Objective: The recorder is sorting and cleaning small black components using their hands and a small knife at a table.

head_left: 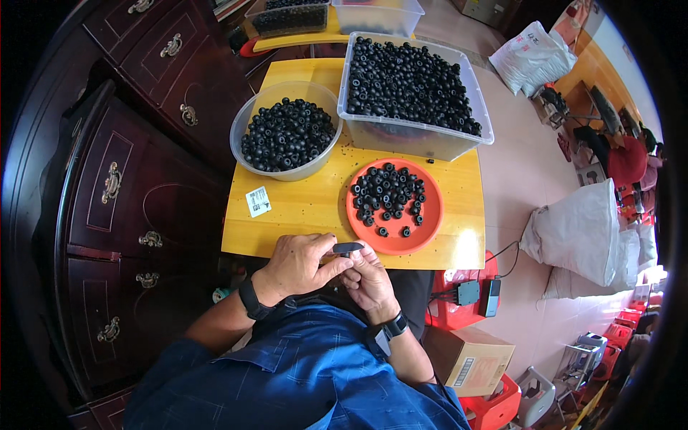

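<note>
Both my hands meet just in front of the table's near edge. My left hand [297, 265] is closed, thumb toward the right, on a flat, dark, narrow piece [347, 247] with a rounded edge; its exact kind cannot be made out. My right hand [369, 279] is closed in a pinch at that piece's right end, and whatever lies between its fingertips is hidden. Just beyond them, an orange-red round plate [396, 246] carries many small black ring-shaped parts [387, 190]. A few of these lie apart from the heap, near the plate's front.
A round translucent tub [247, 154] and a large clear bin [416, 140], both full of black parts, stand on the yellow table [308, 208]. A white label [258, 201] lies at left. Dark drawers [118, 186] border the left; a red stool [459, 308] and cardboard box [469, 362] stand right.
</note>
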